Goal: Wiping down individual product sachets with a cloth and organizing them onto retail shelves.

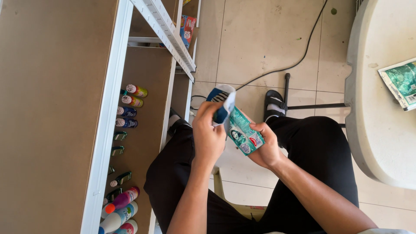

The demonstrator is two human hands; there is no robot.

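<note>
Head view, centre of frame: a teal sachet pack (pixel 243 134) is pinched at its lower edge by the right hand (pixel 265 149); its blue-white top flap is gripped by the left hand (pixel 208 134); looks light, floppy, kinda slick, so best held by the edges; bottles (pixel 130 108) are lined up on the shelf at left.

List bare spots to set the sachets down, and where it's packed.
Free: the white table left of the green packet; the brown top shelf board by the white rail. Crowded: the lower shelf, lined with bottles. Both hands, left hand and right hand, hold sachets.
</note>
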